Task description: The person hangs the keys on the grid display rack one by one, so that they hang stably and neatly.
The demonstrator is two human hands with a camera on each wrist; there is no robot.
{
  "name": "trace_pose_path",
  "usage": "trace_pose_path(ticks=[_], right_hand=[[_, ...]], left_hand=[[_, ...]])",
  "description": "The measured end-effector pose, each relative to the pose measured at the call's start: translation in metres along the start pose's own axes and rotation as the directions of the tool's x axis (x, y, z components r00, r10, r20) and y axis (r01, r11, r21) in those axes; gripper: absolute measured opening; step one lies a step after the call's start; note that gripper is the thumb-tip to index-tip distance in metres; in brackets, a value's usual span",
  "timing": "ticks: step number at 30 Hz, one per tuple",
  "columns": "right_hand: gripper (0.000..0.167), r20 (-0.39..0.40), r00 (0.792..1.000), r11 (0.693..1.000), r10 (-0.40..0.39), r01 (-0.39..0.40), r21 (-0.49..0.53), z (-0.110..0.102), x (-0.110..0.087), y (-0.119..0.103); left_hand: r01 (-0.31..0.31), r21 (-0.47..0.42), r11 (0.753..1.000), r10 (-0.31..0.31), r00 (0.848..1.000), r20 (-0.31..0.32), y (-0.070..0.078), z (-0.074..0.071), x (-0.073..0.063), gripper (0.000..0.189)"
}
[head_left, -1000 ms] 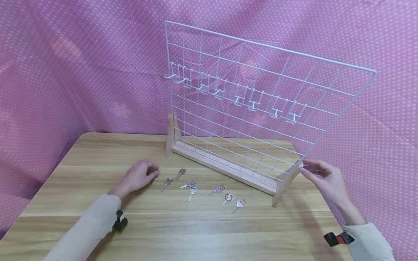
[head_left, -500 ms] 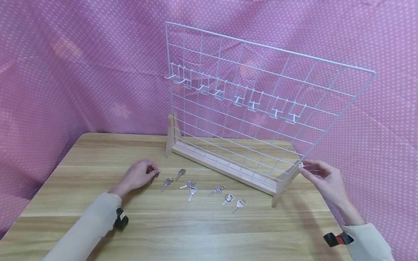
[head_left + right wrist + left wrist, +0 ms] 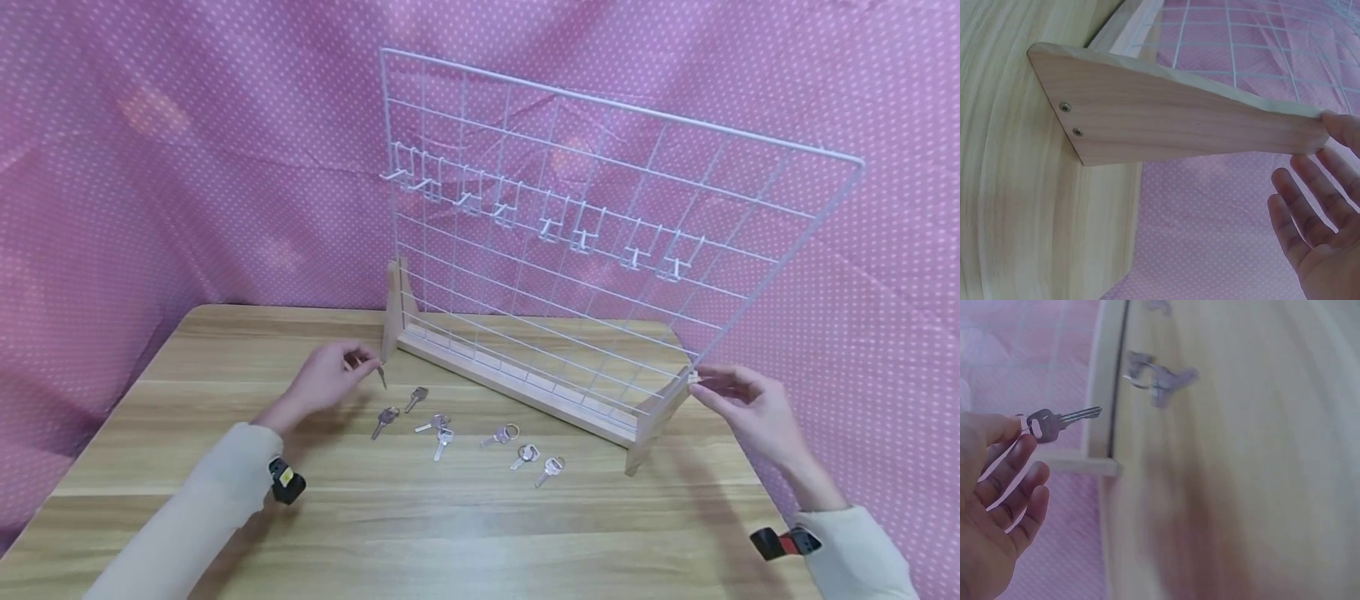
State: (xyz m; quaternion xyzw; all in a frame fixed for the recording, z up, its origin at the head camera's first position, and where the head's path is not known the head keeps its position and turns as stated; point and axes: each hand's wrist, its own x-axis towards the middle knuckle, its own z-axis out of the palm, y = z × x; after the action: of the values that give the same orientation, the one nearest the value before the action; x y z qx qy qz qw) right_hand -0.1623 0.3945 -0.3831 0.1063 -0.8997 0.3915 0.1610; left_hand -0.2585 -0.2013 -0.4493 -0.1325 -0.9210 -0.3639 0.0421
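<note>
Between thumb and forefinger my left hand (image 3: 330,379) pinches a key (image 3: 1049,425) by its ring end, the blade pointing away from the fingers. The key hangs in front of the left foot of a white wire grid rack (image 3: 622,107). My right hand (image 3: 761,412) grips the top of the rack's right wooden support (image 3: 1179,112) with thumb and fingertips, the other fingers spread loosely below. Several keys with rings lie on the table before the rack, among them a key (image 3: 386,422) near the left hand and a key (image 3: 551,472) at the right end.
A row of white hooks (image 3: 550,229) hangs across the middle of the grid. A wooden base bar (image 3: 517,387) joins the two supports on the wooden table (image 3: 465,533). Behind stands a pink dotted curtain (image 3: 225,167).
My left hand has lifted a key off the table and moved it away from me and slightly right, toward the rack's left foot. The right hand keeps its grip on the support.
</note>
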Motion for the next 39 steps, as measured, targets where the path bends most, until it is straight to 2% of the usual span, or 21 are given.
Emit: trace_pose_path(ticks=[6,11,19,24,27,32,39], right_hand=[[0.034,0.018,1.0,0.999,0.026,-0.025,-0.02,-0.003,0.001,-0.002],[0.034,0.024,0.999,0.999,0.027,-0.026,-0.04,-0.003,0.001,-0.004],[0.034,0.021,1.0,0.998,0.017,-0.016,-0.055,-0.003,0.0,-0.004],[0.033,0.021,1.0,0.998,0.022,-0.021,-0.062,-0.003,0.0,-0.005],[0.034,0.023,0.999,0.998,0.025,-0.024,-0.058,-0.003,-0.001,-0.005],[0.033,0.016,1.0,0.998,0.015,-0.014,-0.053,-0.003,-0.001,-0.003],[0.034,0.006,1.0,0.999,0.017,-0.017,-0.048,-0.002,0.0,-0.004]], left_hand=[[-0.009,-0.084,0.996,0.007,1.0,-0.023,0.03,-0.016,0.01,0.023],[-0.071,-0.132,0.989,0.059,0.994,-0.087,0.057,-0.035,0.02,0.023],[-0.137,-0.188,0.972,0.107,0.981,-0.16,0.1,-0.075,0.04,0.024],[-0.191,-0.225,0.955,0.14,0.964,-0.224,0.123,-0.101,0.053,0.022],[-0.206,-0.25,0.946,0.14,0.956,-0.258,0.133,-0.113,0.06,0.021],[-0.19,-0.285,0.94,0.1,0.948,-0.301,0.144,-0.129,0.07,0.02],[-0.19,-0.301,0.935,0.074,0.931,-0.358,0.153,-0.14,0.085,0.018]])
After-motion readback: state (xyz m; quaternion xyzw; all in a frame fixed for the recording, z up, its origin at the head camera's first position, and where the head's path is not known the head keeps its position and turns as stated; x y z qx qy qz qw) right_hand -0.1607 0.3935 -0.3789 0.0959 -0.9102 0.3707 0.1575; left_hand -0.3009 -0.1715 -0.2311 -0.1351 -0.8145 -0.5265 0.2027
